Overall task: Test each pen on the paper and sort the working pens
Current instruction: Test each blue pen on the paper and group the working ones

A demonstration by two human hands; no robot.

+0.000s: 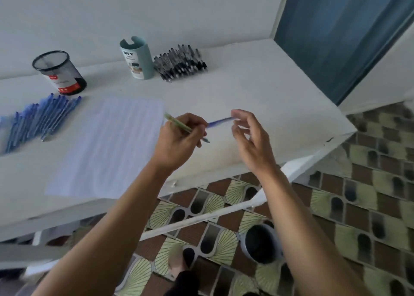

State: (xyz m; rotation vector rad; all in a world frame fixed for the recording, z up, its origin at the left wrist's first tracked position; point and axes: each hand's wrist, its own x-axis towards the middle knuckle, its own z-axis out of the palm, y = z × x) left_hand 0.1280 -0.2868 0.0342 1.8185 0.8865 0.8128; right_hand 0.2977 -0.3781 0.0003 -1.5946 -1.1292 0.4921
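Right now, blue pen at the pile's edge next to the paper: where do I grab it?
Mid-barrel, from above on the paper side. The blue pen lies flat, slanted, its paper side open while the other blue pens crowd its far side; a pinch grip across the barrel probably suits.

A white-painted table (pixel 257 89) stands against a plain pale wall (pixel 89 15). At the right is a blue-grey panel (pixel 336 38) in a white frame (pixel 279 11). Brown and pale-green patterned floor tiles (pixel 369 183) lie below, in soft, even light.
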